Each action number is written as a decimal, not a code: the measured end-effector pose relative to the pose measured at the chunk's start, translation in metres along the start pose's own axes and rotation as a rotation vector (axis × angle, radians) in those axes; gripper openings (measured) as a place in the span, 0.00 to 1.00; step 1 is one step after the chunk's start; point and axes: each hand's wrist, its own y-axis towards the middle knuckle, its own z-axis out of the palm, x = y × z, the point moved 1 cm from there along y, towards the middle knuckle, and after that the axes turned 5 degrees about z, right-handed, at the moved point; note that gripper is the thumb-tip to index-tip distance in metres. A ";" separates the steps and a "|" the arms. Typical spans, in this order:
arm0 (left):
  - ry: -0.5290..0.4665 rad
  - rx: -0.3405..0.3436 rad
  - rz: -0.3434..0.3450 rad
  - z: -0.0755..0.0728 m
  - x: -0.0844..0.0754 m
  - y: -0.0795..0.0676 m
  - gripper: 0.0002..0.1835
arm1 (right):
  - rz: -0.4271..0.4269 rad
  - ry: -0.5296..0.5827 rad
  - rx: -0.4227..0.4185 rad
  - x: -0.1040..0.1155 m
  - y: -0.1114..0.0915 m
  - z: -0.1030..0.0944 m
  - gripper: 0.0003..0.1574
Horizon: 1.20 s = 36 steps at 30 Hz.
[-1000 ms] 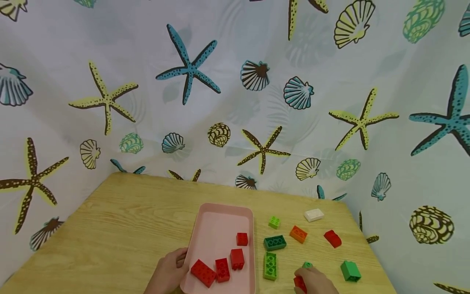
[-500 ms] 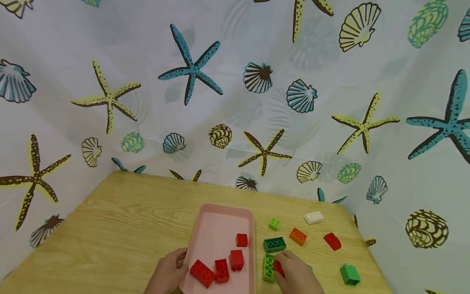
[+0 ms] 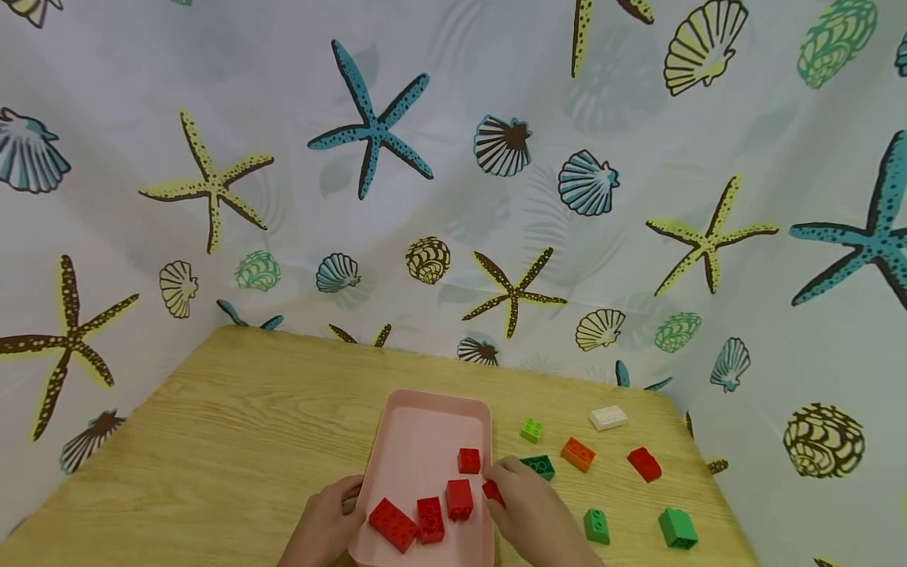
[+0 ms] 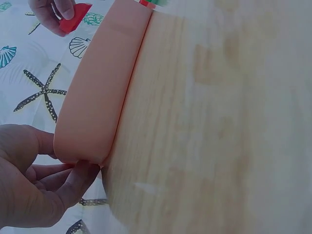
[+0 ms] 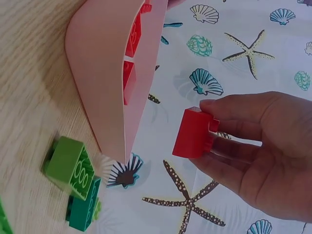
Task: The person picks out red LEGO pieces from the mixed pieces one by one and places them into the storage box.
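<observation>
A pink tray lies on the wooden table with several red bricks inside, mostly in its near half. My left hand grips the tray's left side, thumb and fingers on either side of the wall in the left wrist view. At the tray's right rim is my right hand, pinching a red toy brick between thumb and fingertips. In the right wrist view this brick is raised above the rim, its studs towards the palm. The right hand hides much of it in the head view.
Right of the tray lie a dark green brick, a small lime brick, an orange brick, a white brick, a red curved piece and green bricks. A light green brick sits beside the tray.
My right hand has carried the red brick leftwards from the table's right side to the tray's right rim, uncovering a small green brick. My left hand stays on the tray.
</observation>
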 end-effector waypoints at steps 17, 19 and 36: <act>0.015 0.005 0.016 -0.003 -0.001 -0.003 0.22 | -0.226 -0.126 -0.060 0.030 0.012 0.016 0.14; 0.015 0.001 0.020 -0.004 -0.001 -0.004 0.22 | -0.275 -0.149 -0.079 0.034 0.014 0.019 0.13; 0.029 -0.003 0.053 -0.007 0.003 -0.006 0.21 | -0.390 -0.175 -0.121 0.059 0.021 0.043 0.11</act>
